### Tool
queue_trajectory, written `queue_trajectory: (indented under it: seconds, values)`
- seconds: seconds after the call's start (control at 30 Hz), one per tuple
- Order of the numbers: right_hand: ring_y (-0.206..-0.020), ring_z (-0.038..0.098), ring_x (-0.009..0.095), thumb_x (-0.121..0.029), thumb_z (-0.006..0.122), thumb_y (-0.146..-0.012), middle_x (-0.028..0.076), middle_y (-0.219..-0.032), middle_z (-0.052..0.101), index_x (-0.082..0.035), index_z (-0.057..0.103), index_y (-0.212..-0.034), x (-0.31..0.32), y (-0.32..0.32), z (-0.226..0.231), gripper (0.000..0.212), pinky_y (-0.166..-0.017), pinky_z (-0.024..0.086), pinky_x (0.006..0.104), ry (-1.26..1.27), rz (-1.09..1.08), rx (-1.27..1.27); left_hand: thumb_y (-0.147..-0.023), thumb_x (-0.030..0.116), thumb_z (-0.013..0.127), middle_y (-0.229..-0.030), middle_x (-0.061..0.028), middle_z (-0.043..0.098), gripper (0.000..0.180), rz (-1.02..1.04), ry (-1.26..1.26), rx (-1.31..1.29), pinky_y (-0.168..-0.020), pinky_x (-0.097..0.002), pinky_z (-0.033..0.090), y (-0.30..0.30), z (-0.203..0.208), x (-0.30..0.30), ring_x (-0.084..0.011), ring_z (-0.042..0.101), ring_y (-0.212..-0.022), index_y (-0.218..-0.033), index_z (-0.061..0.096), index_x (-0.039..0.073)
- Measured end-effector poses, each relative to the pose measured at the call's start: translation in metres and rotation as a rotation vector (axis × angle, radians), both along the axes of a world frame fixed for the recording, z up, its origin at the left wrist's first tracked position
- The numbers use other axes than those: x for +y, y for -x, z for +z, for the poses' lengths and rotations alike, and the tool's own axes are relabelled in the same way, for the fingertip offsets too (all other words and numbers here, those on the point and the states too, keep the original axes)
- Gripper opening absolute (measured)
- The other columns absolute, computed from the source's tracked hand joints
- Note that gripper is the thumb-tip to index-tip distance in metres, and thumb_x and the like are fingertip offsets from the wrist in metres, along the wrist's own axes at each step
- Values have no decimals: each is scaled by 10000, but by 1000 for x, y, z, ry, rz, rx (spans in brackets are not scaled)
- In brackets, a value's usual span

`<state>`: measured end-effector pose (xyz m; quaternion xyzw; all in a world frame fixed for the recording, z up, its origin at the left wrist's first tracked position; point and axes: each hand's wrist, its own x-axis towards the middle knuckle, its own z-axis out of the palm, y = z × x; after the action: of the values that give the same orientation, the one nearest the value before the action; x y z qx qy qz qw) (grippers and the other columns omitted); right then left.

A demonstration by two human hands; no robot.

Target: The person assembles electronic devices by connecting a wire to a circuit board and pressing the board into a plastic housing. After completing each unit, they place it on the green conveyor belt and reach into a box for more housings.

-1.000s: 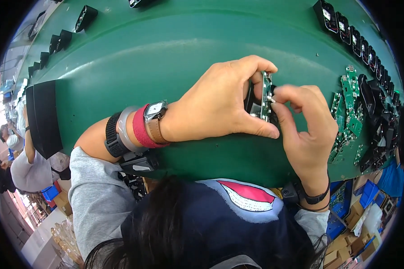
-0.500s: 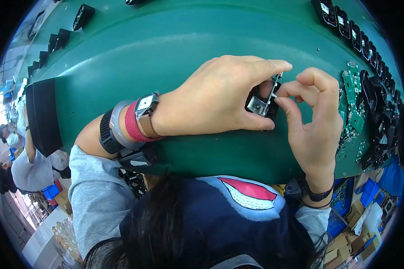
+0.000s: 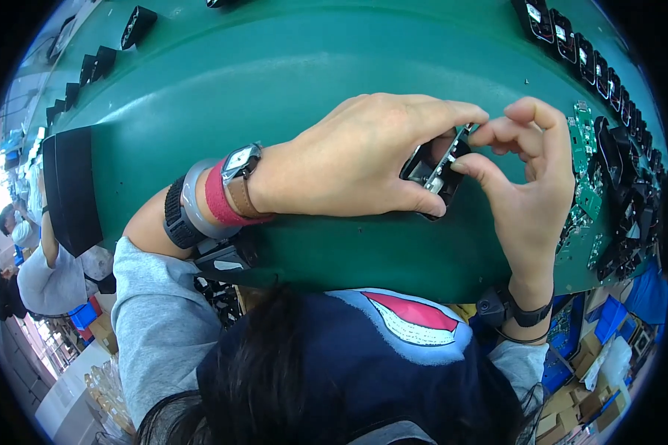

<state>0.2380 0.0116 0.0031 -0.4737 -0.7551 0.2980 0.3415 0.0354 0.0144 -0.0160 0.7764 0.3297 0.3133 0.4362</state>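
Note:
My left hand (image 3: 360, 152) curves over a small black plastic housing (image 3: 452, 191), gripping it between the thumb and the fingers. A narrow circuit board (image 3: 444, 165), seen nearly edge-on with bright metal parts along it, stands tilted at the housing's opening. On the right side, my right hand (image 3: 531, 182) holds the board's edge, its thumb against the face and the bent fingers near the upper end. The left palm hides much of the housing, and the exact contact of the right fingertips is partly covered.
Green circuit boards (image 3: 588, 159) are heaped at the right, beside a pile of black plastic parts (image 3: 631, 222). A row of black housings (image 3: 564, 38) runs along the far right. A large black box-like piece (image 3: 74, 189) stands at the left of the green table (image 3: 274, 89). A co-worker (image 3: 56, 278) sits far left.
The circuit board has turned and sits closer to the housing, covering more of its metal part. My right fingers have moved up toward the board's upper end, the thumb staying on it.

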Motion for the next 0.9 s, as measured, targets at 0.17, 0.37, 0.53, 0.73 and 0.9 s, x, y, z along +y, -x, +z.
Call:
queue_trajectory:
  seconds: [0.17, 0.37, 0.53, 0.73, 0.9]
  values:
    - [-857, 597, 123, 46, 739, -706, 85, -1029, 623, 4, 522, -1134, 3, 4, -1, 483, -724, 493, 227, 147, -34, 47, -613, 160, 862, -839, -15, 501, 859, 35, 9, 20, -510, -229, 333, -1, 0, 1, -96, 328, -561, -1379, 476, 123]
    - [-821, 593, 82, -15, 674, -835, 67, -991, 622, 29, 565, -1153, 7, 2, -3, 339, -679, 471, 197, 522, 20, 564, -632, 219, 877, -952, -35, 589, 931, 130, -104, 8, -486, -212, 327, -3, -2, -7, -67, 335, -543, -1430, 404, 142]
    - [-821, 588, 60, -116, 691, -865, 7, -908, 638, 0, 614, -1079, 13, -7, -13, 255, -635, 437, 175, 601, 54, 636, -647, 156, 872, -981, -43, 667, 1115, 153, 112, -88, -494, -189, 350, -6, 2, -12, -48, 339, -523, -1514, 172, 136]
    - [-826, 594, 84, -53, 663, -872, 25, -908, 637, 21, 616, -1054, 4, 8, -11, 202, -679, 470, 201, 351, 31, 605, -649, 160, 873, -916, -25, 675, 1131, 184, 80, -101, -520, -192, 389, -7, -2, -10, -56, 415, -555, -1517, 149, 124]
    - [-828, 598, 105, 21, 642, -860, 41, -913, 631, 42, 619, -1021, 7, 6, -10, 165, -753, 498, 236, -187, 168, 279, -650, 184, 874, -863, -43, 662, 1088, 268, 5, -21, -534, -214, 412, -11, -3, -10, -80, 458, -568, -1496, 194, 105]
